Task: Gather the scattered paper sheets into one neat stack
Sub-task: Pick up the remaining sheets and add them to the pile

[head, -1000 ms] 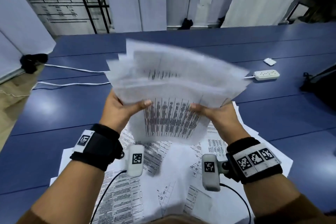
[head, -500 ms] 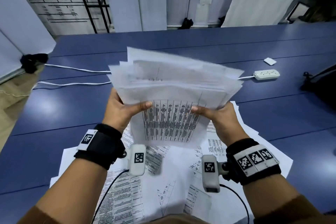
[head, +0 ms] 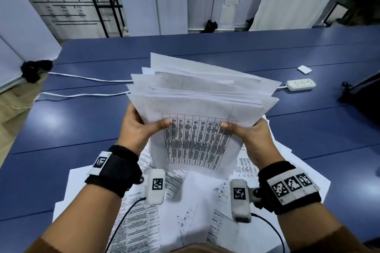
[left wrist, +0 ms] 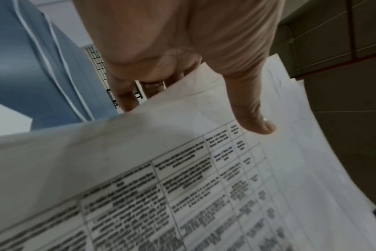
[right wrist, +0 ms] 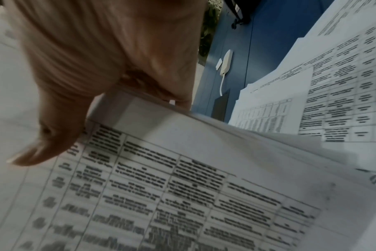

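A thick bundle of printed paper sheets point(head: 197, 109) is held upright above the blue table point(head: 82, 125), its upper edges fanned and uneven. My left hand point(head: 139, 127) grips its left side, thumb on the front sheet and fingers behind. On the right side my right hand point(head: 250, 135) grips it the same way. The left wrist view shows the thumb point(left wrist: 255, 122) lying on a printed table on the front sheet point(left wrist: 182, 178). In the right wrist view the thumb point(right wrist: 43, 149) lies on the same sheet point(right wrist: 182, 186). More printed sheets point(head: 195, 211) lie scattered on the table under my wrists.
A white power strip point(head: 301, 85) and a small white adapter point(head: 304, 69) lie on the table at the far right. Two white cables point(head: 82, 86) run across the left side. A dark bag point(head: 362, 96) sits at the right edge.
The fanned bundle has been drawn together and lowered slightly toward the table; its top edges spread less than a second ago. Both hands keep their grip.
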